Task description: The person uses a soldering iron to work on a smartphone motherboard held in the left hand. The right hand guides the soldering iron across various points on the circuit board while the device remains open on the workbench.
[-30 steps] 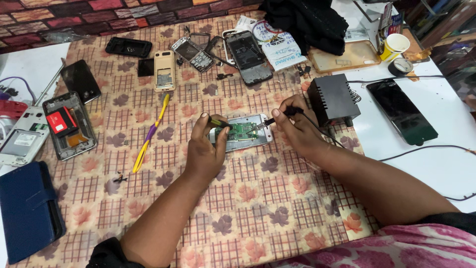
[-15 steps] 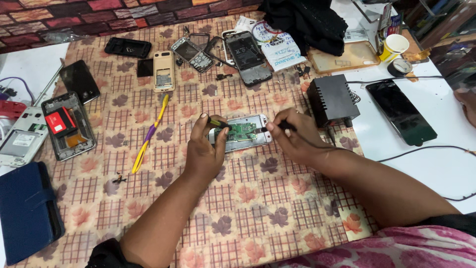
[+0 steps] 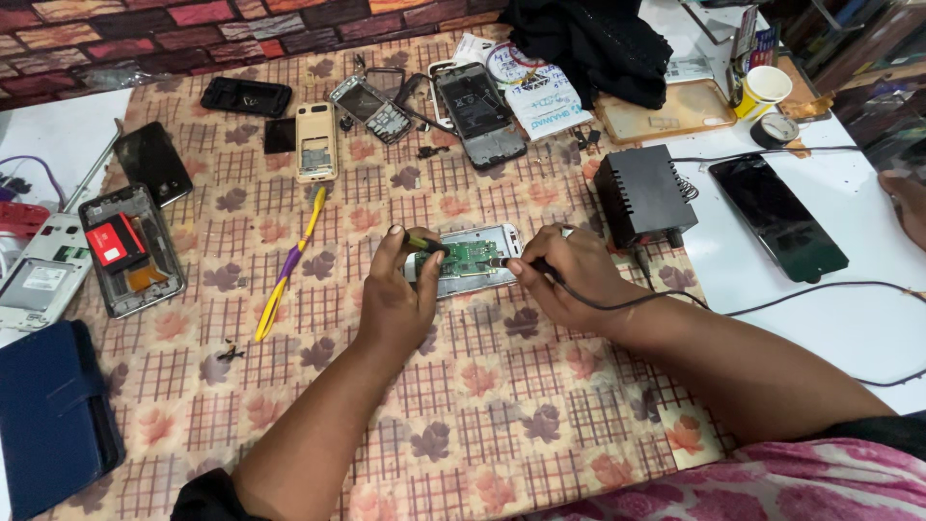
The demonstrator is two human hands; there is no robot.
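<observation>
Left hand [image 3: 397, 301] pinches opened phone [image 3: 465, 259] steady on counter [image 3: 463, 405]; right hand [image 3: 569, 280] clasps soldering iron [image 3: 526, 264], tip at board

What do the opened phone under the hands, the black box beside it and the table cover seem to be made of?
Opened phone: silvery-white shell, probably plastic, around a green circuit board with a matte look. Black box: looks like matte moulded plastic, judging by its ribbed vents. Table cover: floral checked sheet with a slight sheen, possibly vinyl or cloth.
</observation>
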